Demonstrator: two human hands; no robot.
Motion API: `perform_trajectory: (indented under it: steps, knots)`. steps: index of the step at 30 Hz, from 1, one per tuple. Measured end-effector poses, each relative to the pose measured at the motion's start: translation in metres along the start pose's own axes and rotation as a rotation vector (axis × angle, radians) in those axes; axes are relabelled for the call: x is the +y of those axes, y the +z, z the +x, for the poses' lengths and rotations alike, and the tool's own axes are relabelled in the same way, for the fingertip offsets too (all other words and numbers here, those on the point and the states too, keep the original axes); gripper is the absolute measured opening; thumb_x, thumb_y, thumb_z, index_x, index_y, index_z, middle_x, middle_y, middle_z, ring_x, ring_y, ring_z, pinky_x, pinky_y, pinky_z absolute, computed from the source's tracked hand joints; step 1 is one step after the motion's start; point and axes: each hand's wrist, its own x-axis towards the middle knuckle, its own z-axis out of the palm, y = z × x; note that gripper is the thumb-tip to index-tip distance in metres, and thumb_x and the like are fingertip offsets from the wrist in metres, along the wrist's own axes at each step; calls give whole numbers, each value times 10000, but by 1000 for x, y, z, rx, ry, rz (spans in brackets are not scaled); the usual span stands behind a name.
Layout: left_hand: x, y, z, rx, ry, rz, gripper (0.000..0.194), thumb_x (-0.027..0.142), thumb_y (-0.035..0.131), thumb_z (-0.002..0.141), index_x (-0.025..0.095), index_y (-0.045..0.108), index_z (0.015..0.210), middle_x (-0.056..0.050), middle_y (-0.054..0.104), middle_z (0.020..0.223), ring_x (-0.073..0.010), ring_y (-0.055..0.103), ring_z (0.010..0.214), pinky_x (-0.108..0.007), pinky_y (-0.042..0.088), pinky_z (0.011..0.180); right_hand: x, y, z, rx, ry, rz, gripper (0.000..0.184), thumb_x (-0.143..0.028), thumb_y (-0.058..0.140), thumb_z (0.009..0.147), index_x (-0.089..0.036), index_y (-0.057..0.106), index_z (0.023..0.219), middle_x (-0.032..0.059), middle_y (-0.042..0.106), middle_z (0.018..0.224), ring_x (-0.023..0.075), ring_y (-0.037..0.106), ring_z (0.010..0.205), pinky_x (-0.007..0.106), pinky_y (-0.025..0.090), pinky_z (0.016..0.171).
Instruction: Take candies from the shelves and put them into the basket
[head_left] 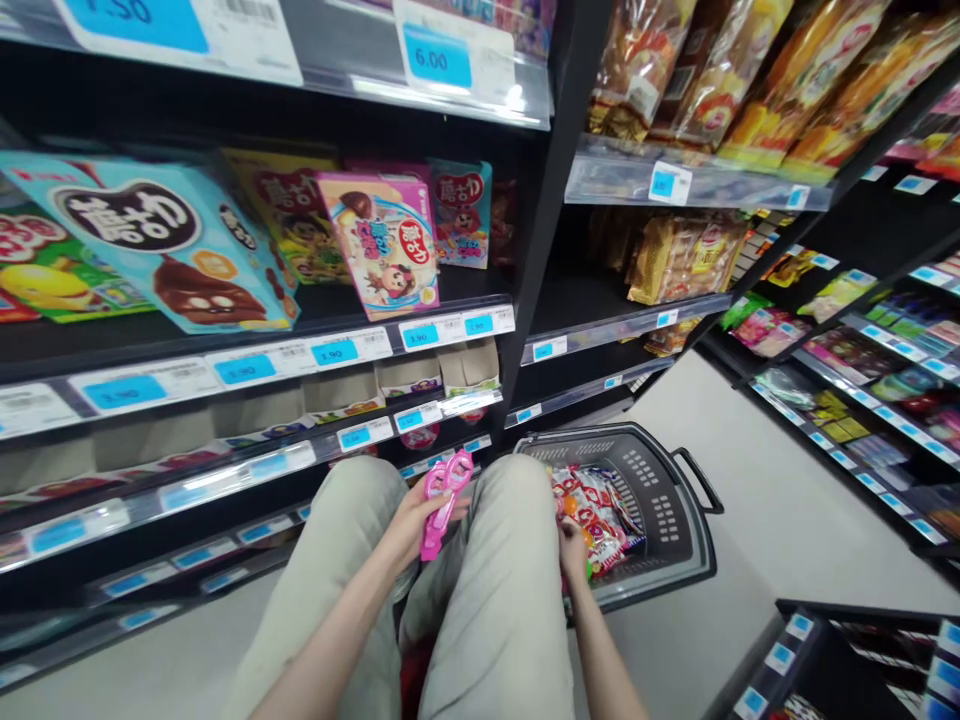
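My left hand (409, 525) is closed around a pink plastic item (445, 500), long and narrow with rounded, ring-like parts at its upper end; its exact kind is unclear. It is held above the gap between my knees. To the right, my right hand (574, 548) reaches down into a grey shopping basket (679, 575), its fingers curled beside small orange round things (571, 505). What those fingers grip, if anything, I cannot make out, and my right knee hides part of the hand. Red-and-white candy packets (600, 510) lie in the basket.
Shelves with blue price tags (247, 368) rise close in front, bearing a light-blue snack box (172, 240) and a pink-edged box (382, 245). Bagged bread (694, 260) sits on shelves farther right. The grey floor (750, 470) runs along the aisle beside the basket's handle (701, 480).
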Motion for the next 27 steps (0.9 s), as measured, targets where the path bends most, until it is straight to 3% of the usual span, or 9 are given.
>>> perform_trajectory:
  steps: [5,9,12,16,19,22,24,27]
  knots:
    - [1,6,-4,-63,-3,-88,543,114,769,571,135,551,1068,-145,680,975,-305,666,853,-395,532,735,-67,-10,15,35,-77,280,411,-493,422,796,-136,626,792,110,674,831,247,614,800,364,473,712]
    - [1,10,-5,-95,25,-82,518,158,808,516,126,603,991,-114,691,888,-283,669,796,-376,533,689,-140,6,-9,-148,-220,420,298,-411,552,746,-162,621,895,77,668,880,215,611,800,324,476,718]
    - [-3,5,-2,-122,97,-7,402,195,813,516,103,649,871,-79,689,762,-216,656,681,-313,522,627,-177,30,-30,-314,-211,487,420,-358,660,665,-160,576,1026,71,661,896,203,612,728,316,490,654]
    - [-7,-2,1,-105,166,60,285,208,814,515,81,668,725,-34,645,604,-153,604,571,-263,495,585,-185,56,-38,-350,-124,610,471,-358,691,624,-144,573,1027,81,663,895,239,610,805,369,471,758]
    - [-1,-1,-2,-171,117,-12,371,218,796,560,93,674,888,-75,684,776,-179,628,647,-295,512,613,-176,58,-34,-419,-103,712,507,-428,655,659,-148,563,1070,97,662,969,257,608,890,384,471,789]
    - [7,1,-5,-205,54,-132,485,244,758,630,130,612,1077,-128,668,978,-219,655,737,-311,530,596,-173,46,-32,-582,16,1031,475,-414,639,713,-191,555,1123,82,648,1053,240,592,945,360,479,773]
    - [11,0,-4,-177,36,-168,507,249,728,671,131,571,1138,-150,656,1016,-223,663,742,-309,541,576,-174,36,-32,-698,141,1279,414,-378,617,753,-214,562,1130,73,632,1092,204,594,893,327,485,727]
    - [12,-3,-2,-130,39,-177,483,216,689,712,121,548,1164,-155,648,1032,-207,666,723,-302,555,566,-177,24,-30,-816,267,1529,352,-347,527,810,-203,577,1127,68,649,980,110,539,622,231,464,543]
